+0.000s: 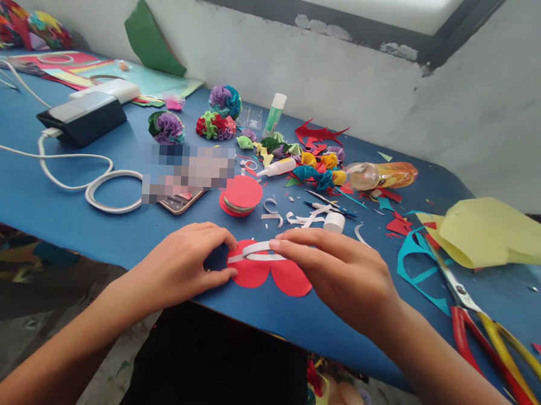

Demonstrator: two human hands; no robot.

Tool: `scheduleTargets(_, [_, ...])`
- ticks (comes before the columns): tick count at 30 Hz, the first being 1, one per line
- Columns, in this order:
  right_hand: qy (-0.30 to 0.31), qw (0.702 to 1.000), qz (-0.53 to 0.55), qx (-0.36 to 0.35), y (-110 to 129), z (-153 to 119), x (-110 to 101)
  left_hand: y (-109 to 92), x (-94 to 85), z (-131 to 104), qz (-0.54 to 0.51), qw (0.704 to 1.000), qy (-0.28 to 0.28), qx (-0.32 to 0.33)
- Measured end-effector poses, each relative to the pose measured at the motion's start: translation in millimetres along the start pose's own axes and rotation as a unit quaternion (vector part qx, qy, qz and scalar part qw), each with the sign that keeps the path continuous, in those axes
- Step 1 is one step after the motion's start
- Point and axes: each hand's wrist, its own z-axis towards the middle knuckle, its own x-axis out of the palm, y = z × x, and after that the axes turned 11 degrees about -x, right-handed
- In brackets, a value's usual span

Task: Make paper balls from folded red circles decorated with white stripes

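A red paper cut-out (251, 278) with rounded lobes lies flat near the front edge of the blue table. My left hand (199, 256) pinches its left edge between thumb and fingers. Along the cut-out runs a narrow white strip (255, 249), its loose part curling up in a loop. The fingertips of my right hand (344, 270) are closed on the end of this loop; the thumb is hidden behind the hand. Just beyond sits a stack of red paper rounds (244, 192) with paler layers between. White strip scraps (313, 215) and a small white roll (334, 222) lie past my right hand.
Large scissors (469, 303) with red and yellow handles lie at the right, beside yellow paper (491, 232). A bottle (381, 175), a glue stick (275, 115), a phone (182, 200) and ruffled paper balls (167, 127) stand farther back. A white cable (111, 205) coils at left.
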Motion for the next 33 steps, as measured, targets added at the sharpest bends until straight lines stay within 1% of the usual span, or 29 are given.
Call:
scheduleTargets(9, [0.010,1.000,-0.014,-0.007,0.5,1.0,-0.2,-0.3,-0.9,1.6,0.010,0.999,0.011,0.053])
scheduleTargets(15, [0.027,0.999,-0.028,-0.019,-0.8,1.9,-1.2,1.7,0.8,1.0,0.041,0.997,0.004,0.060])
scheduleTargets(21, [0.057,0.997,-0.045,-0.035,-0.3,9.1,-4.4,1.4,0.8,0.9,0.044,0.997,0.004,0.067])
scheduleTargets(24, [0.087,0.994,-0.048,-0.039,0.6,16.5,-9.1,0.5,0.2,1.8,0.049,0.996,0.007,0.071])
scheduleTargets(26, [0.119,0.991,-0.045,-0.042,0.8,22.0,-12.7,0.0,0.1,2.2,0.052,0.996,0.007,0.072])
scheduleTargets(29, [0.184,0.980,-0.059,-0.048,0.4,30.3,-16.7,-0.2,0.3,2.5,0.050,0.996,0.004,0.071])
scheduleTargets(33, [0.271,0.958,-0.083,-0.051,0.2,41.6,-19.4,0.6,0.7,2.5,0.041,0.997,0.001,0.070])
